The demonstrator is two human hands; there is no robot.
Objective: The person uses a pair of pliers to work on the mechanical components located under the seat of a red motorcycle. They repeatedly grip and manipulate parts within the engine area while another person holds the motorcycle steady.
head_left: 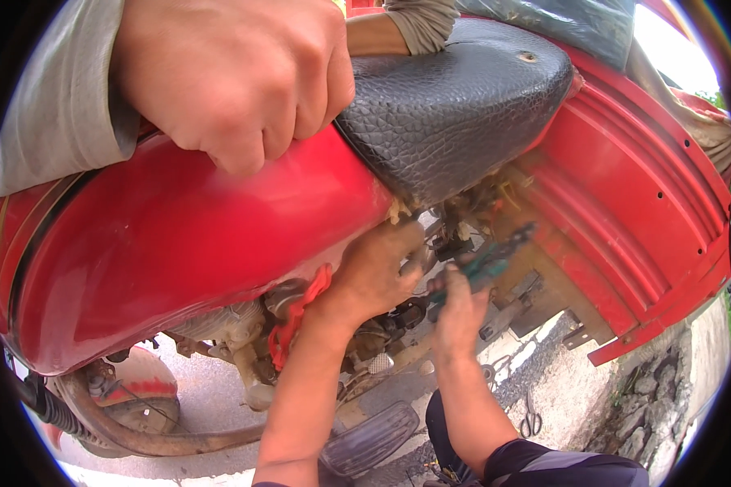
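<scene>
My left hand (378, 272) reaches in below the black seat (471, 105), beside the exposed wiring (455, 231). Its fingers are curled and partly blurred, and whatever they pinch is hidden. My right hand (461, 316) is closed around pliers with green handles (486, 268). The pliers' dark jaws point up and to the right, toward the red body panel, and look smeared by motion. Left of the seat is the glossy red fuel tank (203, 235) of the motor vehicle. A red cloth or strip (296, 321) hangs beside my left forearm, under the tank.
Another person's fist (244, 81) is above the tank, and a second sleeved arm (402, 32) lies behind the seat. A ribbed red panel (625, 211) fills the right side. Below are a black foot pedal (371, 438), scissors (530, 420) on the ground, and broken stones (646, 398).
</scene>
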